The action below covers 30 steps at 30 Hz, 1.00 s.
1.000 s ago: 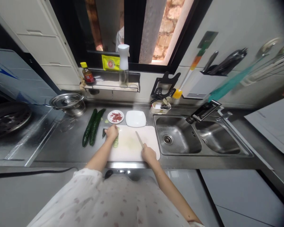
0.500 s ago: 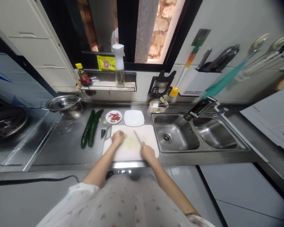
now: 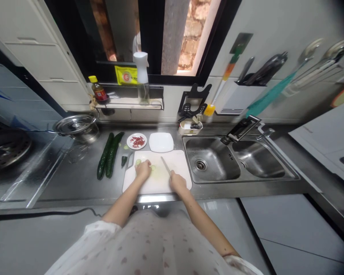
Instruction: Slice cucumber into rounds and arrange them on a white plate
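Note:
My left hand is closed over the left part of the white cutting board, its fingers bent; what they hold is too small to make out. Pale green slices lie at its fingertips, and another slice is just to its right. In my right hand is the handle of a knife, its blade slanting up and left over the board. Two dark green cucumbers lie left of the board, with a short cucumber end near its edge.
Behind the board are a plate of red pieces and a white square plate. A lidded steel pot stands at the back left. The double sink is on the right. Bottles stand on a rack under the window.
My left hand has shifted slightly down and toward me, and more of the slices by its fingertips shows. My right hand and the knife are nearly unmoved on the board.

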Motion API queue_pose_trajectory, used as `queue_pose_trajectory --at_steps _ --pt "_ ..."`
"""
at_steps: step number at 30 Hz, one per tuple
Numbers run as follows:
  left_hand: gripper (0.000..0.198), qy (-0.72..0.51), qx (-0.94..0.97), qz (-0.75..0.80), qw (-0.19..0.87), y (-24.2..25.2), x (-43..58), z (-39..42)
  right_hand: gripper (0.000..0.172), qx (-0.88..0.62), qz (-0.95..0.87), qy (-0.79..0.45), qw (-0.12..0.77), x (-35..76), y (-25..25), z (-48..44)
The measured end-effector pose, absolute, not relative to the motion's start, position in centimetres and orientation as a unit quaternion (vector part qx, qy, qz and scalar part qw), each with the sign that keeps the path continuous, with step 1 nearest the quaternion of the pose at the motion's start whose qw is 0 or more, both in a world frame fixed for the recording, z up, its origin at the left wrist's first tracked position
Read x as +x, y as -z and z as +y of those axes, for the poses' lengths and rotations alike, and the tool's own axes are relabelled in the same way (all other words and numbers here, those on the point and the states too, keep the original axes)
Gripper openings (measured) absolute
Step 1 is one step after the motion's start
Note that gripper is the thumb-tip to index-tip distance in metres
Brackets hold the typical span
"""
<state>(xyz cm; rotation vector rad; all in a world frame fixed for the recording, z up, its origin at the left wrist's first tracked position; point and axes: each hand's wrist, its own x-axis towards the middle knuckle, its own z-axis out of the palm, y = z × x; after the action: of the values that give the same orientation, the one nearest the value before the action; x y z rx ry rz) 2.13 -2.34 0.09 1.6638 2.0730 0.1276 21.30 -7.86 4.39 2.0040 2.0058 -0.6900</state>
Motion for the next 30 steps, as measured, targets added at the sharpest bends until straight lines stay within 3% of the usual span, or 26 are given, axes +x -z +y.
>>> queue_pose_trajectory --at_steps 30 --pt "0.021 -0.03 0.597 0.768 0.229 0.0 1.7 -1.4 0.029 0.573 0.782 0.184 0.164 22.3 -6.7 -9.4"
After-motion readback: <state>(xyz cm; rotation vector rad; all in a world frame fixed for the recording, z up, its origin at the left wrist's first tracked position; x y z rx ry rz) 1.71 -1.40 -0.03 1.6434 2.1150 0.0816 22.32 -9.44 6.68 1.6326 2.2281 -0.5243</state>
